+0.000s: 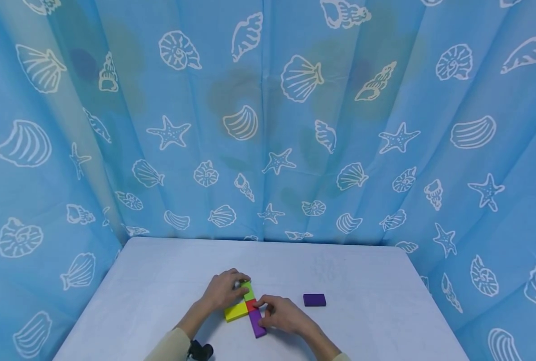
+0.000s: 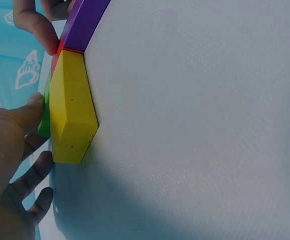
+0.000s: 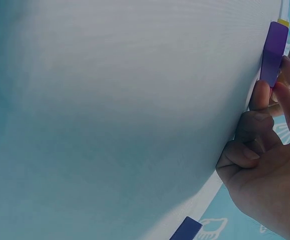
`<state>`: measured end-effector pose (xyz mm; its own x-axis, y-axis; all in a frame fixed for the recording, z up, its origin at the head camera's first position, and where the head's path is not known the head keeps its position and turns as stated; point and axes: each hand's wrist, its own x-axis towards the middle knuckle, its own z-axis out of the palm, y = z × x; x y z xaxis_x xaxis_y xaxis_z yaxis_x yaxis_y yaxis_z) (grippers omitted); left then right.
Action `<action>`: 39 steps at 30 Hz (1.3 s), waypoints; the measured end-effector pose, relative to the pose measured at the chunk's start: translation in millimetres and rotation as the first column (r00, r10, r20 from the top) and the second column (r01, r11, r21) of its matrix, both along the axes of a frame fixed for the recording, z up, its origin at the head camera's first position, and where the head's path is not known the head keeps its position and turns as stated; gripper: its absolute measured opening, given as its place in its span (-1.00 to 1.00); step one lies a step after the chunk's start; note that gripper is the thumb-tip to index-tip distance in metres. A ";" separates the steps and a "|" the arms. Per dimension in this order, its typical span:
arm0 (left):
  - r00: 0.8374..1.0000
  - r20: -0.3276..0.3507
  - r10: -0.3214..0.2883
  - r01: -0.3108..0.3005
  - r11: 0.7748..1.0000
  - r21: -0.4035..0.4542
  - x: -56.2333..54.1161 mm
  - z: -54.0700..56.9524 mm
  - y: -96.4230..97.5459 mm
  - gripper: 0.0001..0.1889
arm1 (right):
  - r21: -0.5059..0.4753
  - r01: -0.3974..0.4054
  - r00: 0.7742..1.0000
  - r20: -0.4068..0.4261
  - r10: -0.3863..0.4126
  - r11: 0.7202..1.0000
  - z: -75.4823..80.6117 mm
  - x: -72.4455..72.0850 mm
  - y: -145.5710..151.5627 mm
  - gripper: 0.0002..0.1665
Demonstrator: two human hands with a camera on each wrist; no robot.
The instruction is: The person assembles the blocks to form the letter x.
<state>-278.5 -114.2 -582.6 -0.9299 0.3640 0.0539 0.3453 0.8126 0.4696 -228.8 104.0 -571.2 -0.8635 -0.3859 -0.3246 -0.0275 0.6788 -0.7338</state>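
Note:
Four-armed in part, a joined layout of blocks lies on the white table. A small red block (image 1: 251, 305) is at its middle, with a light green block (image 1: 248, 291) beyond it, a yellow block (image 1: 236, 312) to the left and a purple block (image 1: 256, 324) on the near side. My left hand (image 1: 223, 291) pinches the green block between thumb and fingers. With its index fingertip at the red block and its thumb against the purple block's side, my right hand (image 1: 285, 314) grips the purple one. In the left wrist view the yellow block (image 2: 74, 105) touches the red.
A separate dark purple block (image 1: 314, 300) lies on the table (image 1: 367, 321) to the right of my right hand. Behind the table hangs a blue curtain (image 1: 268, 125) with white shell prints. A black device (image 1: 200, 350) is at my left wrist.

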 end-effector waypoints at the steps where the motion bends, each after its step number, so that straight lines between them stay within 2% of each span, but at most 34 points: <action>1: 1.000 -0.002 0.002 -0.002 1.000 -0.001 0.3 -0.1 0.0 -0.63 | 0.001 -0.004 1.000 -0.004 0.004 1.000 -0.4 -0.1 0.1 -0.64; 8: 0.999 -0.053 0.009 -0.011 0.999 -0.035 9.2 -1.2 -0.1 -0.54 | -0.014 -0.021 1.000 -0.008 0.021 1.000 -0.4 0.0 2.2 -0.64; 13: 0.993 -0.120 -0.019 0.009 0.996 -0.089 21.1 -2.1 -0.1 -0.44 | -0.018 -0.032 0.999 -0.019 0.031 0.999 0.7 -0.4 3.9 -0.65; 18: 0.985 -0.168 -0.041 0.024 0.995 -0.099 32.1 -5.7 -0.6 -0.41 | -0.020 -0.037 0.999 -0.039 0.036 0.999 -0.2 -0.1 3.9 -0.65; 21: 0.986 -0.165 -0.031 0.015 0.995 -0.097 35.2 -7.9 -0.1 -0.38 | -0.022 -0.041 0.998 -0.044 0.040 0.999 -0.4 0.6 3.7 -0.65; 30: 0.996 -0.092 0.009 -0.018 0.995 -0.098 36.9 -6.1 2.7 -0.33 | -0.031 -0.046 0.998 -0.055 0.045 0.998 -0.1 1.3 4.5 -0.64; 39: 0.996 -0.085 -0.004 -0.008 0.990 -0.140 38.4 -3.1 2.6 -0.34 | -0.025 -0.037 0.999 -0.039 0.036 0.999 0.6 0.8 3.2 -0.62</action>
